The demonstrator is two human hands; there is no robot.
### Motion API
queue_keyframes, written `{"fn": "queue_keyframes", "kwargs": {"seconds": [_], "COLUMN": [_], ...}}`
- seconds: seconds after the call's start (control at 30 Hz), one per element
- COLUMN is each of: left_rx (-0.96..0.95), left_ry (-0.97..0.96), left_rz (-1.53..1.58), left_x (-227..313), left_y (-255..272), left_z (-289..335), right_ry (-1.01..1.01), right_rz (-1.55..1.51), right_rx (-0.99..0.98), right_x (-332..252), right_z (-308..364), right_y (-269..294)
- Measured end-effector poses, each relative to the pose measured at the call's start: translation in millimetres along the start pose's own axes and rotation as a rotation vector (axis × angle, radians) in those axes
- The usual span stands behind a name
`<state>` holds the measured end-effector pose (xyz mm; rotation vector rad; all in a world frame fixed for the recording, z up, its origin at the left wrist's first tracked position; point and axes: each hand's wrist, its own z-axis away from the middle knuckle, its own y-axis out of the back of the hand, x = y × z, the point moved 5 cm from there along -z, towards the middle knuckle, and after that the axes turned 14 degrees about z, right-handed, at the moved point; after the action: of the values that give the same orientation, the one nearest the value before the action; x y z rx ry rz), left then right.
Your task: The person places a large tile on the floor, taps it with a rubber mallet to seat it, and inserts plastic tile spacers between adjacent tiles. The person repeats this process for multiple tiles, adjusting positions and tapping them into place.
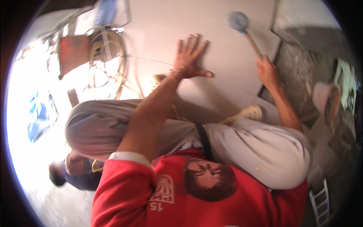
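Note:
My left hand (pixel 191 56) lies with fingers spread on a large pale floor tile (pixel 215 34), close to the thin joint with the nearer tile (pixel 227 92). In my right hand (pixel 268 72) is the wooden handle of a rubber mallet (pixel 238 20), fingers wrapped round its lower end. The mallet's round grey head is over the far right part of the tile, slightly blurred; I cannot tell whether it touches. I squat over the nearer tile, a yellowish sandal (pixel 250 112) showing beside my right knee.
Rough, gritty ground (pixel 297 64) borders the tiles on the right, with a reddish-grey container (pixel 326 96) and pale green cloth (pixel 343 81). A coiled hose (pixel 109 56) and a reddish panel (pixel 73 55) stand left. Another person (pixel 81 170) is at the lower left.

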<state>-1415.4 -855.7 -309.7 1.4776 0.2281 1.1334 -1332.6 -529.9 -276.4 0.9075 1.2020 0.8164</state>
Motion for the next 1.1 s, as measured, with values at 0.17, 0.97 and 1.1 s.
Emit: {"fn": "queue_keyframes", "kwargs": {"seconds": [0.17,0.97,1.1], "left_rx": [0.034,0.056,0.023], "left_ry": [0.028,0.242,0.243], "left_rz": [0.096,0.251,0.256], "left_x": [-14,-44,-44], "left_y": [5,6,10], "left_z": [4,-27,-29], "right_ry": [0.219,0.217,0.123], "right_rz": [0.091,0.118,0.242], "right_rx": [-0.024,0.176,0.137], "right_x": [-50,-153,-161], "right_z": [-59,-206,-208], "right_y": [23,-10,-23]}}
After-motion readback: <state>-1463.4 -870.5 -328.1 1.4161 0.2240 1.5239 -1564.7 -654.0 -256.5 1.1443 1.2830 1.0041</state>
